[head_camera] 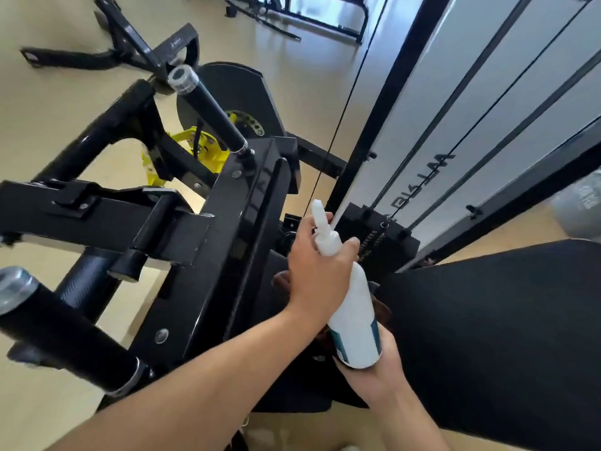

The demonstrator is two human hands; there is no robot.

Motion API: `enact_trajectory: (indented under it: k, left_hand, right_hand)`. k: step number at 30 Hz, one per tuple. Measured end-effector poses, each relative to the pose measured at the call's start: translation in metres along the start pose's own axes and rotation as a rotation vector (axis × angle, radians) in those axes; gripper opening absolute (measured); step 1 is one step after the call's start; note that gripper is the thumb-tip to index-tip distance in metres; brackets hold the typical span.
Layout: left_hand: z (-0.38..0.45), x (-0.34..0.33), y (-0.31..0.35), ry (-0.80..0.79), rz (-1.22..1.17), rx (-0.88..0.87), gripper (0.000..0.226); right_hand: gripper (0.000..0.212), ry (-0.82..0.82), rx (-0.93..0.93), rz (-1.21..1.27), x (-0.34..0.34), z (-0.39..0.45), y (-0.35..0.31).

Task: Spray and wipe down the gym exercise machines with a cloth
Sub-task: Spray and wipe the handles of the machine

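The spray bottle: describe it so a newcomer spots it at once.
Start at the black padded seat lower right. At its left edge two hands meet: the left hand and right hand hold the spray bottle, the only white thing against black machine parts.

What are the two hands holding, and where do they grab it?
Both hold the white spray bottle: left hand around its neck, right hand cupping its bottom, with a dark cloth.
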State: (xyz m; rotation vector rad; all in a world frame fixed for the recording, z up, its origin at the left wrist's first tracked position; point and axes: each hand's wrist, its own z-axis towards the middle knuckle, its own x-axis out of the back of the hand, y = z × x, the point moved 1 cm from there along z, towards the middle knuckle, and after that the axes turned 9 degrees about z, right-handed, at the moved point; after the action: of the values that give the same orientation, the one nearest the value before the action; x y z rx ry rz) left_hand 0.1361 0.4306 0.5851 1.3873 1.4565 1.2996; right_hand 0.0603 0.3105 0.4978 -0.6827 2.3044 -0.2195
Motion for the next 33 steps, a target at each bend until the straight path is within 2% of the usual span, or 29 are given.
enact_trajectory:
  k: [6,12,16,18,21,24,30,33]
  left_hand:
    - [-0.026,-0.029,-0.044,0.003,0.060,0.117,0.057]
    - [-0.091,-0.062,-0.133,0.308,-0.026,0.497,0.043]
    - [-0.125,-0.067,-0.184,0.493,-0.024,0.721,0.030]
    - [-0.130,-0.064,-0.203,0.536,-0.075,0.790,0.026]
    - [-0.132,-0.056,-0.217,0.562,-0.066,0.820,0.017]
    - [-0.126,-0.046,-0.227,0.579,-0.035,0.780,0.025]
    - [-0.107,-0.015,-0.252,0.576,0.205,0.729,0.032]
    - [-0.103,-0.004,-0.264,0.533,0.280,0.746,0.044]
  right_hand:
    - [0.045,0.083,-0.092,-0.100,0.053,0.007,-0.016]
    - [0.039,0.316,-0.181,-0.454,0.145,0.015,-0.028]
    - [0.019,0.335,-0.163,-0.718,0.180,0.014,-0.019]
    - [0.015,0.305,-0.169,-0.773,0.189,0.014,-0.019]
    - [0.024,0.238,-0.174,-0.827,0.192,0.016,-0.023]
    - [0.016,0.219,-0.145,-0.861,0.179,0.012,-0.028]
    - [0.017,0.246,-0.098,-0.878,0.158,0.012,-0.023]
    - [0.020,0.234,-0.095,-0.895,0.149,0.014,-0.013]
